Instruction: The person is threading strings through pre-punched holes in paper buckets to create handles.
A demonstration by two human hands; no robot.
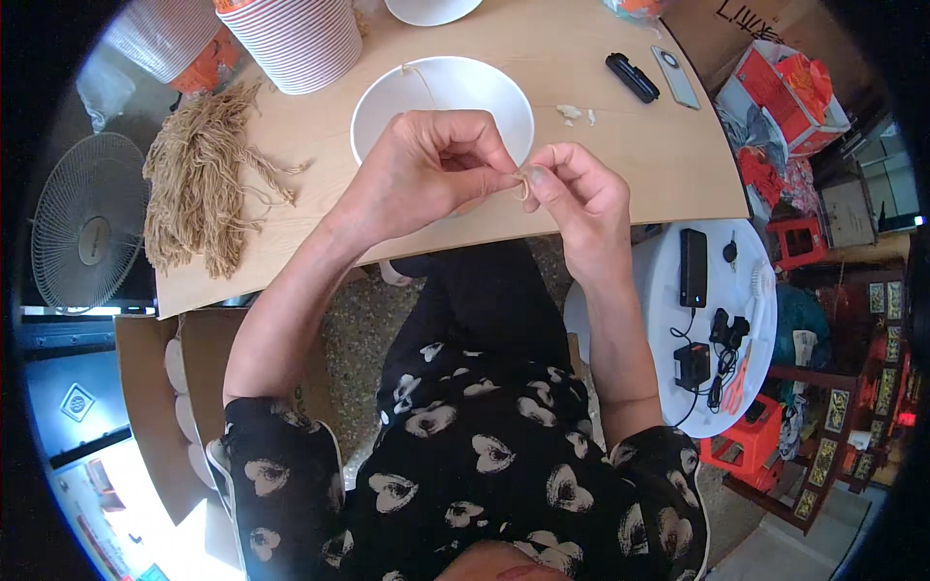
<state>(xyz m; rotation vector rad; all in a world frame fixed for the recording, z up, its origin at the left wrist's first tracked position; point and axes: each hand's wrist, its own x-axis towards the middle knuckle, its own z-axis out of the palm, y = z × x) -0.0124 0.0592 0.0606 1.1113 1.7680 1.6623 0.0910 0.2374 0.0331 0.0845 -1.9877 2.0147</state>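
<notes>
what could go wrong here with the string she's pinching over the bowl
1. The string is thin and pinched only by the fingertips of the left hand and right hand, so it may slip and drop into the bowl or off the table edge.
2. The left forearm passes close to the loose bundle of strings near the edge and might drag strands off.

Red packages (right), dark phone screen

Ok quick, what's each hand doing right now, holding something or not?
Left hand: fingers pinched shut on a thin tan string, above the white bowl.
Right hand: fingertips pinched shut on the same string.
</notes>
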